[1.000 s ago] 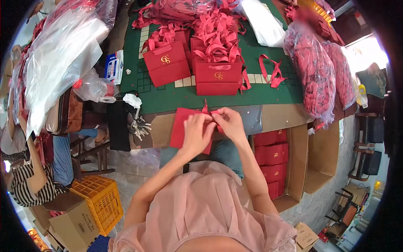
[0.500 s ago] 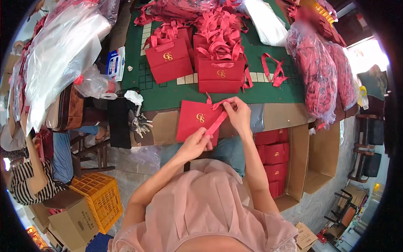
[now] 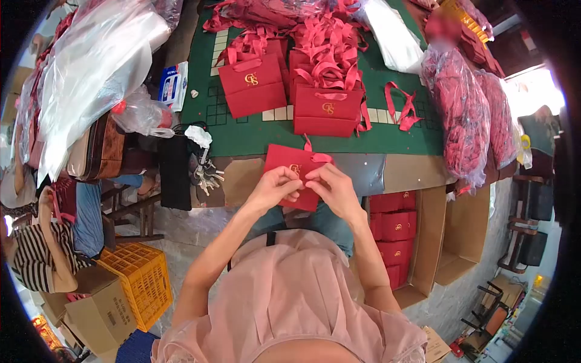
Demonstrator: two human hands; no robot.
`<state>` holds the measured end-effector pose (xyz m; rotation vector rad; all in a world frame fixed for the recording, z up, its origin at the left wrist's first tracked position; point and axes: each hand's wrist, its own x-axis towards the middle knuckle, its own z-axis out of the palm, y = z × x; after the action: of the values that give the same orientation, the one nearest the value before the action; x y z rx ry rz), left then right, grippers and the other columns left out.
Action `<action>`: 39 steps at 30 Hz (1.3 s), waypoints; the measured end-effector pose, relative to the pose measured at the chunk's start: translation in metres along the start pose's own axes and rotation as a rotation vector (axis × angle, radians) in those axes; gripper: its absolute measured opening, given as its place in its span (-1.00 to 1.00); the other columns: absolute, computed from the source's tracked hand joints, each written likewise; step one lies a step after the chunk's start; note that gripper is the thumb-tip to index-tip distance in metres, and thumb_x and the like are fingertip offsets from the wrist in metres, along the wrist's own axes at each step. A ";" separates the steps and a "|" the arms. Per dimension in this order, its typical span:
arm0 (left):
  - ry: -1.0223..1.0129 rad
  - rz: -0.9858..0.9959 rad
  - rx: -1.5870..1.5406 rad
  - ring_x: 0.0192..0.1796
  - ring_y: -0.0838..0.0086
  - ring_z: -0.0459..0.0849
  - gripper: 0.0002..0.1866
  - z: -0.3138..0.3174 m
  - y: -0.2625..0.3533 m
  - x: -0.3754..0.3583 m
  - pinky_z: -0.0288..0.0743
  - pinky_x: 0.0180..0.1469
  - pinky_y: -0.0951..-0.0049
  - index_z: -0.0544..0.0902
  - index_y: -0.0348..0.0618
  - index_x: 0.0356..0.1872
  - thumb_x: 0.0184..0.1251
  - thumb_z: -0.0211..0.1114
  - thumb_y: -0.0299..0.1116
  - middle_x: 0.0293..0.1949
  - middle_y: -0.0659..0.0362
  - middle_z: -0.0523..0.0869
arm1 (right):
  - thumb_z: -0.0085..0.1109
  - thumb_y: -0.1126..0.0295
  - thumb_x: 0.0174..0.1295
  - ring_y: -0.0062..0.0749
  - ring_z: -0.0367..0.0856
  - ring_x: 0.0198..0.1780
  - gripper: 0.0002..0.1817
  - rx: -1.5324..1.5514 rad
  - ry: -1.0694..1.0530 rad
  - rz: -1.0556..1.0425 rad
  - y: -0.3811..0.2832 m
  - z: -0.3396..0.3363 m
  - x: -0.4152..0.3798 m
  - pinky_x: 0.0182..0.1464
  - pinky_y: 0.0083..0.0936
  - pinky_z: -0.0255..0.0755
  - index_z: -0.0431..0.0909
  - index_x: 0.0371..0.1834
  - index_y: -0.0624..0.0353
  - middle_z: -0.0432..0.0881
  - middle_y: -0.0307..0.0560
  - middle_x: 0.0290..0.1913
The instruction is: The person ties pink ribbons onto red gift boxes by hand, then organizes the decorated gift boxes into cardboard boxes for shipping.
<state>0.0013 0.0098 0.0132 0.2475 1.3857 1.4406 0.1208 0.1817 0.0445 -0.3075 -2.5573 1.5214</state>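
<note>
A red paper bag (image 3: 283,158) with a gold logo leans at the table's front edge, partly covered by both hands. A red ribbon (image 3: 321,158) rises from its upper right side and runs down behind my fingers. My left hand (image 3: 278,187) is closed in a pinch in front of the bag's middle. Close beside it, my right hand (image 3: 331,189) pinches too, with its fingertips nearly meeting the left ones. The ribbon between the fingers is mostly hidden.
Finished-looking red bags (image 3: 330,115) with ribbon handles stand on the green mat (image 3: 242,140). A loose ribbon (image 3: 402,109) lies to their right. Plastic-wrapped red bundles (image 3: 457,109) are further right. Keys (image 3: 207,175) hang at the left edge. Below right, a carton (image 3: 428,242) holds red bags. Another person (image 3: 45,254) sits at left.
My hands have come together; the ribbon stretched diagonally between them before is now mostly hidden by the fingers. My right hand has moved down. The view has shifted slightly.
</note>
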 end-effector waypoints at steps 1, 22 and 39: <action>-0.034 0.003 -0.008 -0.25 0.57 0.72 -0.86 -0.002 -0.003 0.000 0.67 -0.20 0.55 0.51 -0.20 -0.05 0.50 0.23 -0.41 -0.22 0.20 0.71 | 0.36 0.46 0.22 -0.33 0.65 -0.19 -0.76 -0.054 -0.007 0.033 0.000 0.000 -0.001 -0.17 -0.45 0.55 0.65 -0.06 0.20 0.60 -0.08 -0.17; 0.387 0.630 1.164 0.08 0.00 0.53 -0.55 -0.032 0.019 0.027 0.54 0.09 0.12 0.58 -0.15 0.05 0.06 0.42 -0.53 0.06 -0.01 0.52 | 0.31 0.37 0.21 -0.02 0.68 -0.25 -0.88 -0.284 0.287 0.099 0.004 0.058 0.036 -0.25 -0.15 0.53 0.62 -0.31 0.16 0.65 -0.01 -0.27; 0.474 0.642 1.159 -0.15 0.05 0.56 -0.93 -0.010 0.015 0.019 0.50 -0.10 0.12 0.55 -0.17 -0.27 0.27 0.19 -0.56 -0.31 0.04 0.61 | 0.31 0.37 0.16 0.00 0.70 -0.34 -0.84 -0.187 0.261 0.267 -0.003 0.075 0.037 -0.27 -0.16 0.54 0.62 -0.39 0.26 0.71 0.08 -0.39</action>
<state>-0.0219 0.0217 0.0129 1.2323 2.5978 1.0118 0.0670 0.1262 0.0123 -0.8420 -2.5251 1.2181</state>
